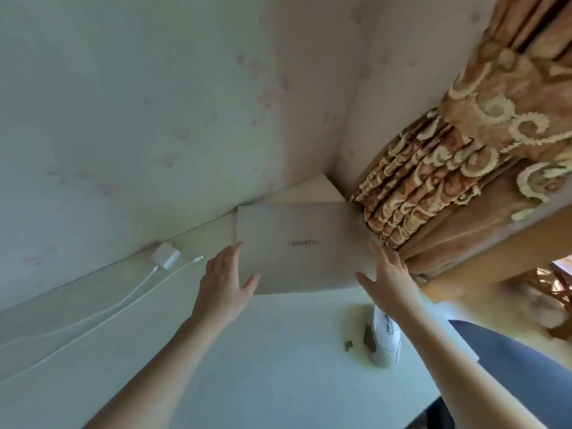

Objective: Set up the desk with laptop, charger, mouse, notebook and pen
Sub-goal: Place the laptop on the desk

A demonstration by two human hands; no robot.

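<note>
A closed pale-gold laptop (303,246) lies flat in the far corner of the white desk (263,351), its logo turned away from me. My left hand (224,283) is at its left edge, fingers spread and thumb over the front-left corner. At the right edge, my right hand (388,275) has straight fingers and its thumb over the lid. Neither hand is closed around it. Left of the laptop, a white charger block (165,255) sits by the wall, its cable (123,300) trailing left. A white mouse (385,342) shows partly under my right forearm.
Two small dark bits (368,337) lie next to the mouse. A patterned orange curtain (464,150) hangs against the laptop's right side. The papered wall (139,119) borders the desk at the back. A white sheet (461,329) lies at the desk's right edge.
</note>
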